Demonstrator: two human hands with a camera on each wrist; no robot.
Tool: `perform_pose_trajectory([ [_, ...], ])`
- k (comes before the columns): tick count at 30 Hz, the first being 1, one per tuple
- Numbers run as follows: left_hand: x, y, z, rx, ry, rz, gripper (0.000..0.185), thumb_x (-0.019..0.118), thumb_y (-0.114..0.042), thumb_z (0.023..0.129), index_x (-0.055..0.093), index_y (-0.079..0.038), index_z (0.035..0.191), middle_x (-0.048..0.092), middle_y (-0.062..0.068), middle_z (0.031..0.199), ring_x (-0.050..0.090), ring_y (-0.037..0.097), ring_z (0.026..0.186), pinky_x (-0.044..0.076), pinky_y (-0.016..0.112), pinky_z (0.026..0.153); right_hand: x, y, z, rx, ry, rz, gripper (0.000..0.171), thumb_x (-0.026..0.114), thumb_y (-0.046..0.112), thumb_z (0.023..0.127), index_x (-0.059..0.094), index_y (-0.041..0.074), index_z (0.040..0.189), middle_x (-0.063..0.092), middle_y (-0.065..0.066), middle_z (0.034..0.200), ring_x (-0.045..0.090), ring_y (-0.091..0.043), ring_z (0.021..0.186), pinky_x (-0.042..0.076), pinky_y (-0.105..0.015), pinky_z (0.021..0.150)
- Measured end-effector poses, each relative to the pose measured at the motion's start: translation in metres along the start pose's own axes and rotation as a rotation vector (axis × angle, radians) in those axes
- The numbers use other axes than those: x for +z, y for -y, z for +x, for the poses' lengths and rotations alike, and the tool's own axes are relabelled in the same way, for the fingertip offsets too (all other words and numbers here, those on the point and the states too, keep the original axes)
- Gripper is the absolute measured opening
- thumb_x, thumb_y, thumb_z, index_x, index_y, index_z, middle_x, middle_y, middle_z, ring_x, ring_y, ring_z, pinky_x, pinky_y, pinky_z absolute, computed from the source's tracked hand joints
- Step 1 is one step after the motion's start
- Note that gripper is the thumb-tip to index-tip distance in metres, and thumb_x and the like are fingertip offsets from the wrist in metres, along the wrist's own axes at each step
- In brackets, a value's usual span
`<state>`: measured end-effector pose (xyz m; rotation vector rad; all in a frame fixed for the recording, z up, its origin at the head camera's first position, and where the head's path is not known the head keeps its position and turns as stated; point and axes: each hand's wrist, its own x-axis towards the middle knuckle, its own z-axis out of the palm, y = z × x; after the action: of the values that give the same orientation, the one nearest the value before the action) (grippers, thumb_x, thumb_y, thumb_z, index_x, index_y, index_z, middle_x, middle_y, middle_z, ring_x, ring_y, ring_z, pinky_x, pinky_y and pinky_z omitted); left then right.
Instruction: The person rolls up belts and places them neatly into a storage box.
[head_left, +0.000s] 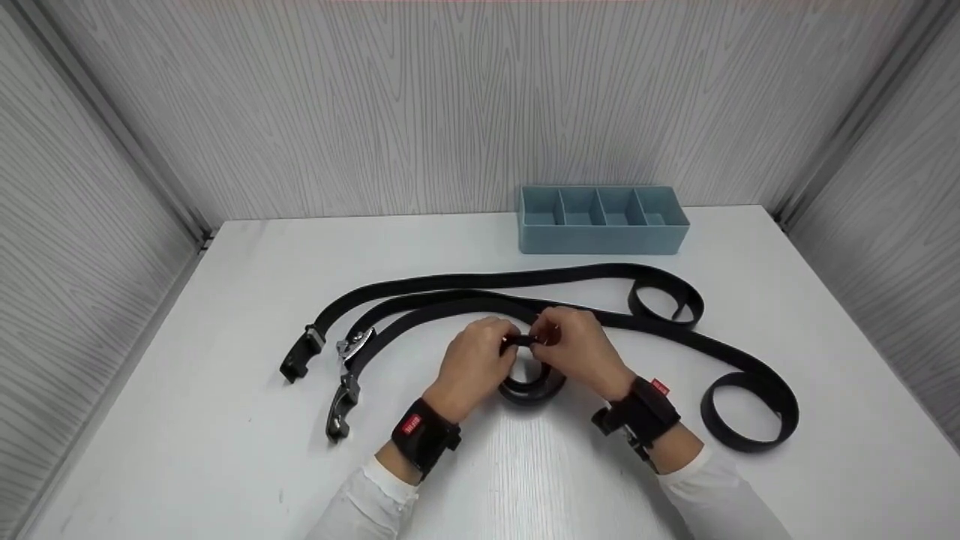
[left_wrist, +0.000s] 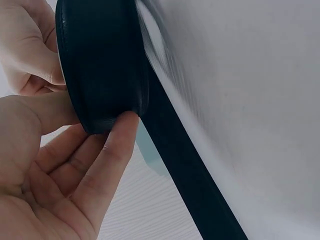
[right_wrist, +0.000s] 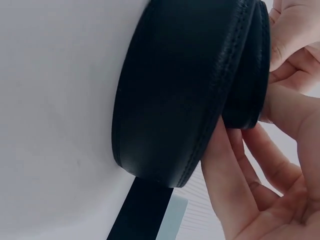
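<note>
Two belt buckles [head_left: 322, 375] lie left of the rolled belt coil [head_left: 531, 386]. Left hand [head_left: 474, 365] and right hand [head_left: 577, 351] each pinch the coil's top with curled fingers, the coil standing on the white table [head_left: 225, 450]. Blue divided tray [head_left: 602, 220] sits behind it.

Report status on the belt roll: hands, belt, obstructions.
Left hand and right hand both pinch the rolled black belt on the white table. Its unrolled length trails back among two other belts. Nothing blocking.
</note>
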<state>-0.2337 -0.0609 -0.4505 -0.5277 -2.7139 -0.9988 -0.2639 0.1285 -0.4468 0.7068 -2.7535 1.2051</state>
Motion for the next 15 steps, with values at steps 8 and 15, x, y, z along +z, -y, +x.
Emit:
perform_pose_trajectory([
  [8, -0.0011, 0.0011, 0.0001, -0.040, -0.003, 0.013, 0.016, 0.076, -0.010, 0.092, 0.070, -0.003, 0.105, 0.069, 0.007, 0.103, 0.067, 0.018, 0.092, 0.056, 0.034, 0.077, 0.0001, -0.0004, -0.0003, 0.037, -0.063, -0.010, 0.014, 0.079, -0.001, 0.081, 0.071, 0.010, 0.086, 0.070, -0.002, 0.088, 0.059, -0.015, 0.077, 0.048, -0.029, 0.066],
  [15, -0.0010, 0.0026, 0.0004, -0.019, -0.011, 0.023, 0.014, 0.075, -0.005, 0.092, 0.070, -0.002, 0.104, 0.067, 0.009, 0.101, 0.067, 0.020, 0.090, 0.056, 0.036, 0.077, -0.0009, -0.0002, 0.0014, 0.066, -0.031, 0.014, 0.015, 0.080, 0.001, 0.081, 0.072, 0.008, 0.091, 0.070, -0.003, 0.087, 0.062, -0.016, 0.077, 0.051, -0.030, 0.066],
])
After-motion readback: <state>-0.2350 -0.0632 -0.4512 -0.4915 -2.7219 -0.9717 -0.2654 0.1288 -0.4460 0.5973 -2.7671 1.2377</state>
